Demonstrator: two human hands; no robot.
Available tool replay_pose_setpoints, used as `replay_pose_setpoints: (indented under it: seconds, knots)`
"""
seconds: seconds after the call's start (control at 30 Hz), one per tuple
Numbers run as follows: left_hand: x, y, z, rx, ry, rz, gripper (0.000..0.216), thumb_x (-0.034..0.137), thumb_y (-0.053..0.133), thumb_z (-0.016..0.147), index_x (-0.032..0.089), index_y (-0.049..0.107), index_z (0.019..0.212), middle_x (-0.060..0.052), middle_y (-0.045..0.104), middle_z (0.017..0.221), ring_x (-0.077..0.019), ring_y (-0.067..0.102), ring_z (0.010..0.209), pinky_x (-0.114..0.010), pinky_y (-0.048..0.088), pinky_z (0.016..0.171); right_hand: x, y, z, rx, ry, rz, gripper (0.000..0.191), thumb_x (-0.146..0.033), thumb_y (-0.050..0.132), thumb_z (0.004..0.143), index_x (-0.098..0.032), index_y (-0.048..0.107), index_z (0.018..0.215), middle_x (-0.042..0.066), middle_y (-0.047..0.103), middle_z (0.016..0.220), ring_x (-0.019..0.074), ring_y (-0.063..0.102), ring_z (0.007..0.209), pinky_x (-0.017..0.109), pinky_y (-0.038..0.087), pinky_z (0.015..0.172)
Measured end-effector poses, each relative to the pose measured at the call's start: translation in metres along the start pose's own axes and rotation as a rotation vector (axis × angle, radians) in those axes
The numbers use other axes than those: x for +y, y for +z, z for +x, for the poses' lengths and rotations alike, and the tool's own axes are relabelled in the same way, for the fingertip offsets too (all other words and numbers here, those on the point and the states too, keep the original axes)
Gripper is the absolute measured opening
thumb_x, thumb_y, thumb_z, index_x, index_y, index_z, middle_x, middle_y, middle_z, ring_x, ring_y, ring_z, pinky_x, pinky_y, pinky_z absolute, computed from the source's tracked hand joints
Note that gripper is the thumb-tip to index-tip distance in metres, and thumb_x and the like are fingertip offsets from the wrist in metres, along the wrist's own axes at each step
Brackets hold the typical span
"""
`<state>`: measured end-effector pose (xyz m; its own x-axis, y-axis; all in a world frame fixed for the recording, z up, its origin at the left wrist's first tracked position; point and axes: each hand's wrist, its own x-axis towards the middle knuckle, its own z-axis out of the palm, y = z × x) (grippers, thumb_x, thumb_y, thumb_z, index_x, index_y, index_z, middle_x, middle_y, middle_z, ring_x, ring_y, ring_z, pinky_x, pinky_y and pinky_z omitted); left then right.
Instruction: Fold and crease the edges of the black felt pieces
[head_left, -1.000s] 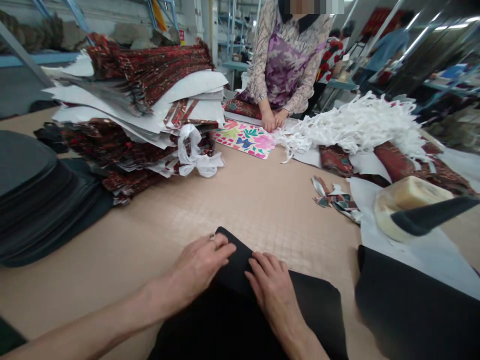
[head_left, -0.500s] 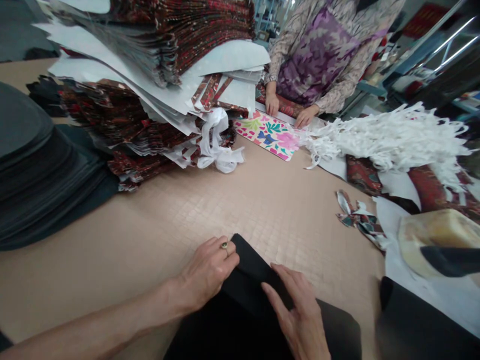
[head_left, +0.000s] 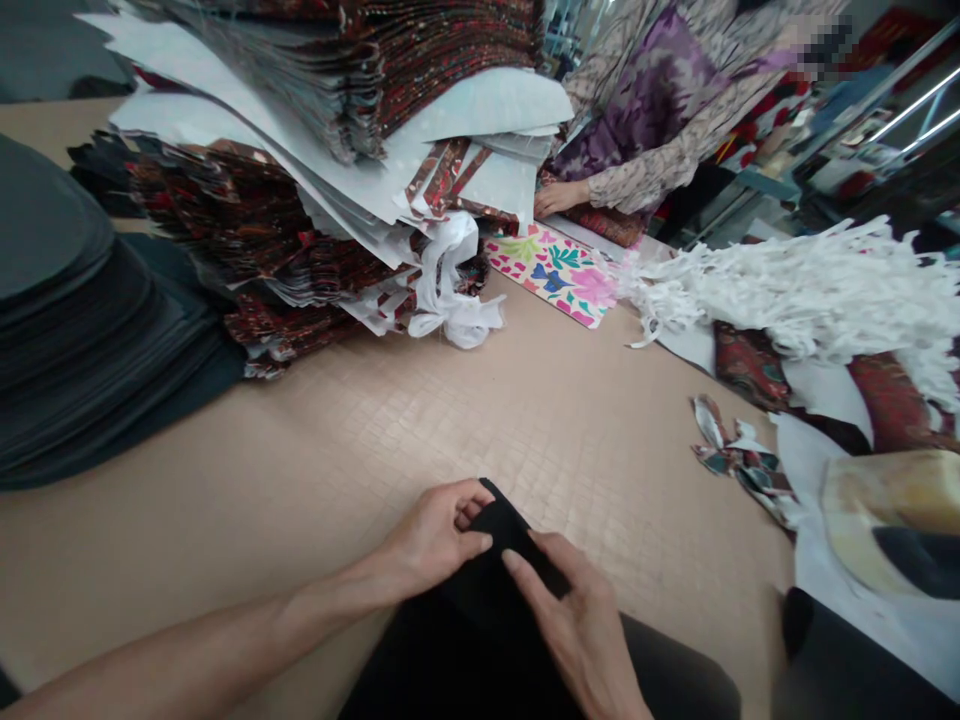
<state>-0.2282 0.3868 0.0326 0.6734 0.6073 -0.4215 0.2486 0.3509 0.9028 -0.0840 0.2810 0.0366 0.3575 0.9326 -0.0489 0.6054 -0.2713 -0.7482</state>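
Observation:
A black fabric piece (head_left: 480, 620) lies on the tan table (head_left: 315, 470) right in front of me. My left hand (head_left: 435, 535) pinches its far corner between thumb and fingers, the corner lifted a little. My right hand (head_left: 581, 625) rests on the same piece just to the right, fingers pressed together on the fabric's edge near the corner.
A tall stack of red patterned pieces and white sheets (head_left: 337, 150) fills the back left. Dark stacked pieces (head_left: 82, 330) lie at the left. Another person (head_left: 660, 110) works opposite, by a floral panel (head_left: 559, 275). White strips (head_left: 795, 290), scraps (head_left: 739, 455) and a yellowish block (head_left: 885, 510) lie at the right.
My left hand has curled from lying flat into a pinch on the fabric's corner. My right hand slid towards that corner. The view has tilted down and closer to the table.

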Motion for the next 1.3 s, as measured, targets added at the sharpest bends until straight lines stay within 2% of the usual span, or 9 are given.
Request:
replay_pose_setpoints:
  seconds: [0.17,0.3,0.47,0.57,0.7,0.93,1.1,1.2,1.3]
  knots:
    - [0.001,-0.010,0.024,-0.019,-0.035,0.003,0.010,0.020,0.057,0.065,0.013,0.055,0.071,0.004,0.050,0.061,-0.0078,0.045,0.057,-0.019,0.036,0.055,0.002,0.017,0.021,0.059,-0.016,0.064,0.026,-0.043,0.055,0.080,-0.019,0.065,0.079,0.004,0.066,0.074,0.0180,0.061,0.069,0.031,0.048,0.066]
    - [0.004,-0.014,0.027,-0.029,-0.078,0.032,0.013,0.026,0.056,0.068,0.013,0.054,0.073,0.006,0.047,0.053,-0.0062,0.040,0.044,-0.017,0.030,0.043,0.006,0.022,0.024,0.067,-0.030,0.137,0.023,-0.039,0.055,0.081,-0.018,0.064,0.080,0.003,0.065,0.075,0.0175,0.061,0.071,0.030,0.047,0.067]
    - [0.008,-0.015,0.028,-0.030,-0.108,0.071,0.013,0.025,0.052,0.070,0.013,0.055,0.071,0.006,0.048,0.047,-0.0057,0.038,0.037,-0.016,0.030,0.039,0.011,0.024,0.021,0.062,-0.080,0.159,0.017,-0.033,0.056,0.082,-0.020,0.065,0.084,0.004,0.065,0.081,0.0174,0.061,0.077,0.032,0.048,0.072]
    - [0.010,-0.016,0.029,-0.036,-0.119,0.087,0.012,0.023,0.051,0.070,0.012,0.056,0.069,0.005,0.048,0.045,-0.0057,0.038,0.037,-0.016,0.029,0.039,0.015,0.024,0.021,0.064,-0.170,0.127,0.015,-0.027,0.054,0.084,-0.021,0.064,0.093,0.003,0.065,0.084,0.0163,0.060,0.079,0.032,0.048,0.072]
    - [0.015,-0.017,0.030,-0.050,-0.136,0.102,0.013,0.023,0.051,0.069,0.012,0.057,0.069,0.005,0.050,0.045,-0.0061,0.040,0.039,-0.016,0.028,0.041,0.015,0.022,0.022,0.089,-0.370,-0.001,0.024,-0.019,0.053,0.084,-0.024,0.061,0.106,0.002,0.064,0.085,0.0139,0.059,0.076,0.028,0.048,0.067]
    - [0.020,-0.020,0.033,-0.102,-0.179,0.150,0.018,0.026,0.048,0.069,0.011,0.058,0.070,0.004,0.050,0.045,-0.0059,0.038,0.036,-0.016,0.027,0.039,0.011,0.023,0.023,0.196,-0.574,-0.212,0.035,-0.009,0.047,0.086,-0.024,0.055,0.116,0.001,0.060,0.078,0.0106,0.054,0.067,0.029,0.040,0.064]
    - [0.016,-0.022,0.035,-0.120,-0.115,0.273,0.028,0.035,0.046,0.075,0.011,0.060,0.070,0.000,0.055,0.051,-0.0072,0.043,0.040,-0.016,0.030,0.040,0.013,0.026,0.025,0.210,-0.618,-0.291,0.037,-0.006,0.045,0.085,-0.023,0.053,0.117,0.001,0.060,0.078,0.0105,0.054,0.066,0.029,0.038,0.064]
    - [0.013,-0.021,0.034,-0.086,-0.028,0.401,0.024,0.030,0.046,0.078,0.011,0.060,0.075,0.001,0.054,0.053,-0.0083,0.046,0.045,-0.017,0.034,0.044,0.015,0.018,0.020,0.175,-0.598,-0.281,0.035,-0.010,0.048,0.085,-0.022,0.052,0.117,0.001,0.062,0.080,0.0113,0.056,0.067,0.029,0.040,0.065]
    - [0.010,-0.019,0.030,-0.017,0.113,0.575,0.018,0.022,0.043,0.079,0.014,0.058,0.072,0.001,0.054,0.060,-0.0101,0.049,0.055,-0.019,0.036,0.052,0.025,-0.001,0.006,0.147,-0.508,-0.231,0.028,-0.017,0.052,0.085,-0.020,0.054,0.112,0.002,0.064,0.082,0.0125,0.059,0.070,0.029,0.044,0.067]
